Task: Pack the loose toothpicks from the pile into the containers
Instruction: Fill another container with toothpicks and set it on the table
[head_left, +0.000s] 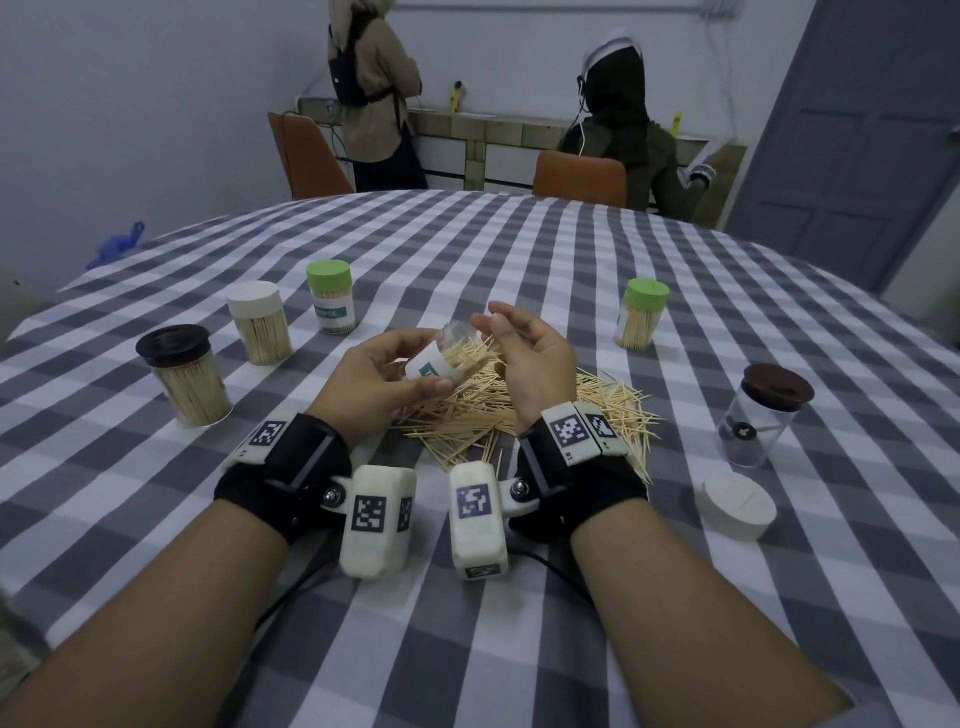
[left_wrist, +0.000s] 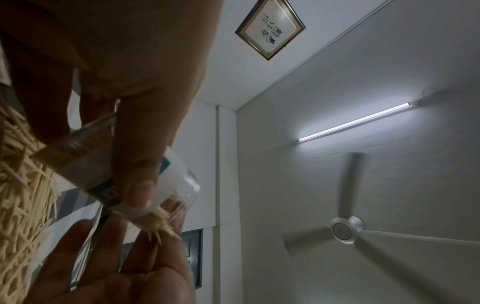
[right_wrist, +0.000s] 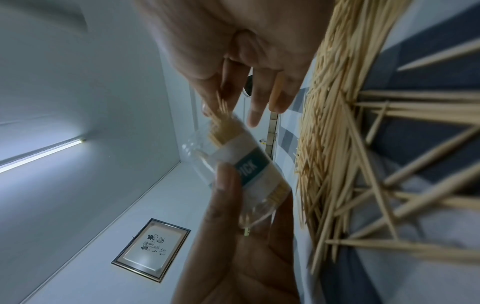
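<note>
- Toothpicks (head_left: 470, 356) stick out in a loose fan from the mouth of a clear container (head_left: 441, 358), which is tilted on its side in the air above the pile (head_left: 524, 415) at the middle of the worktop (head_left: 467, 239).
- Left hand (head_left: 382, 371) curls its fingers and thumb round the container's labelled body, thumb pressed on the label.
- Right hand (head_left: 524, 353) sits at the container's mouth with fingers loosely bent beside the protruding sticks; whether it pinches any of them I cannot tell.
- Handling, as a judgement: each stick is very light, stiff, thin and pointed, easy to snap or scatter. Taking a small aligned bundle by its middle and feeding it in lengthwise should go best. The container is smooth, light plastic, so gripping round the label is sensible.
- Outward: a white lid (head_left: 737, 501) lies near the right edge, beyond it a nearly empty jar with a brown lid (head_left: 763, 413), and further back a filled green-capped jar (head_left: 641, 314).
- Toward the left edge stand three filled, capped jars: a dark-lidded jar (head_left: 184, 374), a white-lidded jar (head_left: 258, 322) and a green-lidded jar (head_left: 331, 296).
- Much of the pile remains loose.
</note>
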